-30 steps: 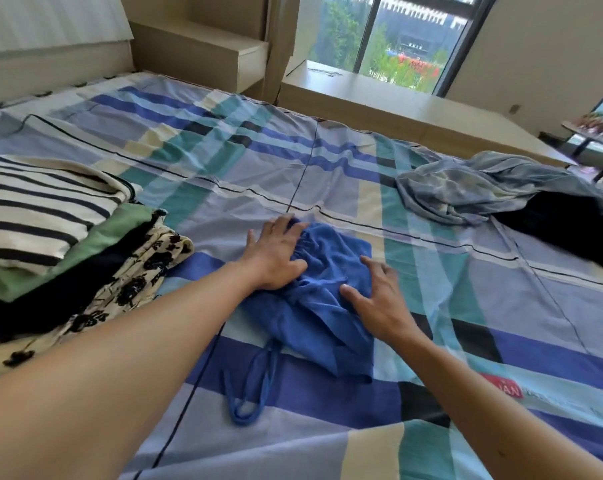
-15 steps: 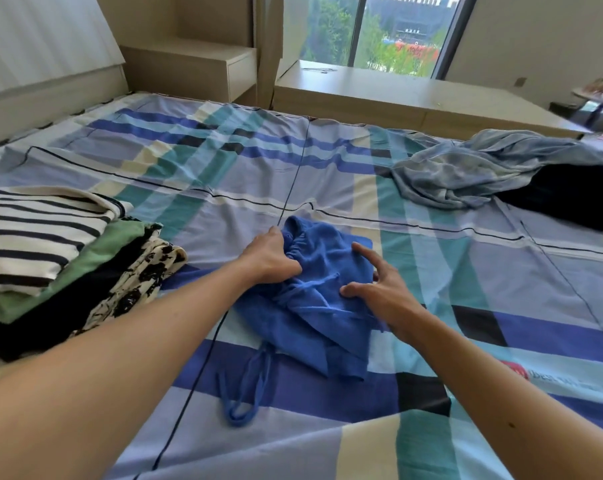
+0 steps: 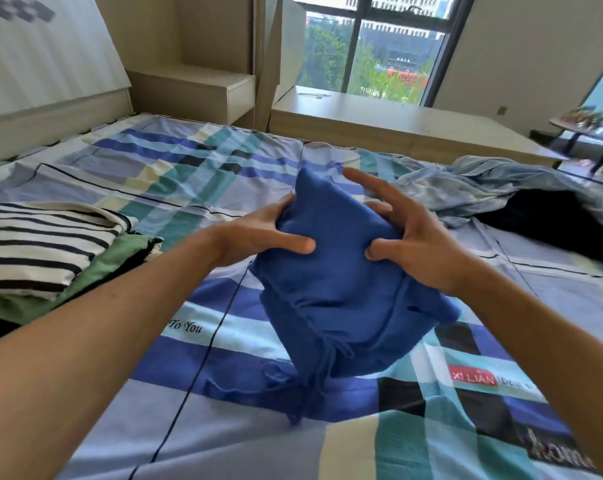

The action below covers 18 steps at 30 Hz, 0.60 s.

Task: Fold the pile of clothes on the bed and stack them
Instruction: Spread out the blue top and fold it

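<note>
Cloth first: a blue bundle (image 3: 334, 278), folded thick, hangs at the middle of the frame, raised between two hands above the checked bedsheet (image 3: 223, 438). The left hand (image 3: 255, 233) grips its left edge, thumb laid across the near face and fingers wrapped out of sight behind. The right hand (image 3: 421, 244) clamps the other side, thumb pressed into the cloth; its forefinger sticks out straight over the top corner while the rest curl round the back. I'd say the two-sided grip is there to keep the folds from slipping open while the piece is carried.

A drawstring (image 3: 313, 386) dangles from the sagging lower end, loose, and could snag or drag the fold apart.

At the left edge lies the folded stack (image 3: 40, 244), a striped top uppermost with green cloth under it, probably where this piece is headed. At the upper right sprawls the unfolded heap (image 3: 483, 188), pale blue with something black beside it, so work remains.

Whether the bundle's bottom touches the sheet I cannot tell; it blurs into its shadow. The stack's lower layers run off the frame, and the black item's shape is unreadable.
</note>
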Motion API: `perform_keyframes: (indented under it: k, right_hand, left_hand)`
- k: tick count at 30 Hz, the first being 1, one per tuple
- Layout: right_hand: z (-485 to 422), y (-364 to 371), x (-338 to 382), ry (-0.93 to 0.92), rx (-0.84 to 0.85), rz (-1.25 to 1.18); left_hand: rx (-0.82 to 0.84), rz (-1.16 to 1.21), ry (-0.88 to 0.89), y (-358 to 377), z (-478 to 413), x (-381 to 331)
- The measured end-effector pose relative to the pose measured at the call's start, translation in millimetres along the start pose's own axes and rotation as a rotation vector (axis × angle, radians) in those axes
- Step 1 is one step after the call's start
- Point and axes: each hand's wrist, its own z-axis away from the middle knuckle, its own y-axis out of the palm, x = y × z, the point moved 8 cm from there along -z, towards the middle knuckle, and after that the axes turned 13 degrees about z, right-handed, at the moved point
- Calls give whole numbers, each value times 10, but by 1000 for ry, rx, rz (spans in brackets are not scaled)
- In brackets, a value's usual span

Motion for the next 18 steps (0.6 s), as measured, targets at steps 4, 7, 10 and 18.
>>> perform_keyframes:
  k: [4, 7, 10, 18]
  right_hand:
    - [140, -180, -103, 39, -38, -124]
    - [264, -210, -301, 91, -76, -183]
    - [447, -157, -540, 168, -143, -296]
    - [940, 597, -1236, 564, -6, -351]
  left_hand:
    - [61, 63, -184, 126, 149, 309]
    - [-22, 62, -156, 186, 188, 249]
    - [-137, 102, -133, 188, 252, 125]
    - [-167, -47, -129, 335, 483, -34]
